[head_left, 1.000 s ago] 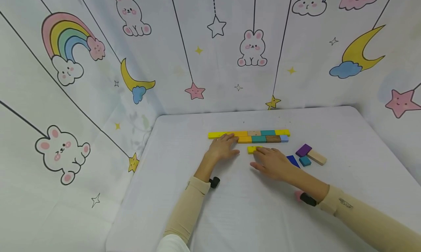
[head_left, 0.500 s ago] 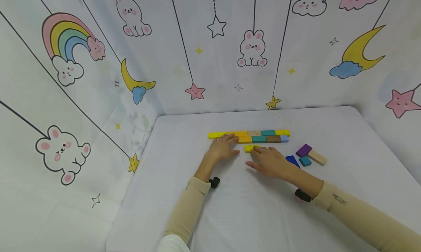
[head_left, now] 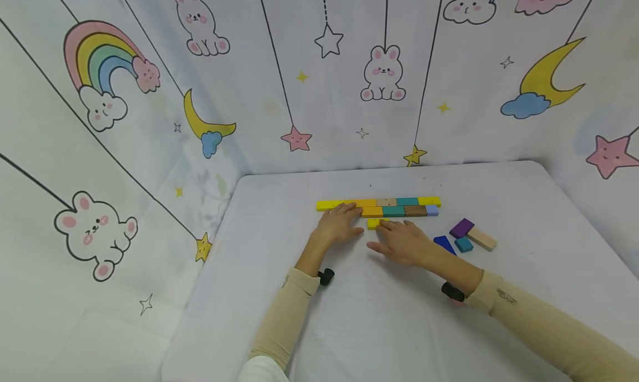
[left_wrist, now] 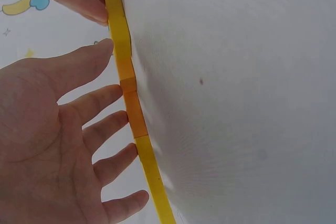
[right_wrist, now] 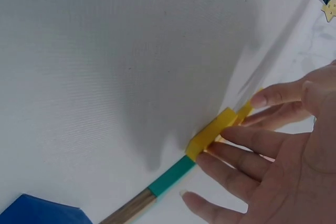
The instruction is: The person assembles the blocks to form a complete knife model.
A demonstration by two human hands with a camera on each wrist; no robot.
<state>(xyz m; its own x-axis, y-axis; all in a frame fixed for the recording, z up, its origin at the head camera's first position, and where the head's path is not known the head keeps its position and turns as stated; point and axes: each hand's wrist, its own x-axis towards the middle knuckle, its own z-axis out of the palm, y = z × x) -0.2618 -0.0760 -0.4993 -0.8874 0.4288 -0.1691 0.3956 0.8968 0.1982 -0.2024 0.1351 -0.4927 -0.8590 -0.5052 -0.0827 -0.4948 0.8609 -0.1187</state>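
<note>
Two rows of coloured wooden blocks lie side by side in the head view. The back row [head_left: 406,201] has yellow, orange, tan and teal pieces; the front row [head_left: 393,210] shows orange, teal, brown and light blue. My left hand [head_left: 339,224] rests at the left end of the rows, fingers spread and fingertips against the blocks, hiding part of them. Just in front of the rows lies a separate yellow block [head_left: 374,224]. Fairly straight fingers of my right hand [head_left: 405,243] touch this yellow block [right_wrist: 212,134], and the thumb stays apart from it.
Right of my right hand lie loose blocks: a purple one [head_left: 461,228], a tan one [head_left: 481,239], a small teal one [head_left: 463,244] and a blue one [head_left: 444,244], partly hidden by the hand. A white cloth covers the table [head_left: 379,326]; a patterned curtain [head_left: 339,105] hangs behind.
My right hand has slid the yellow block leftward along the front of the rows, closer to my left hand. The left hand and the rows have stayed put.
</note>
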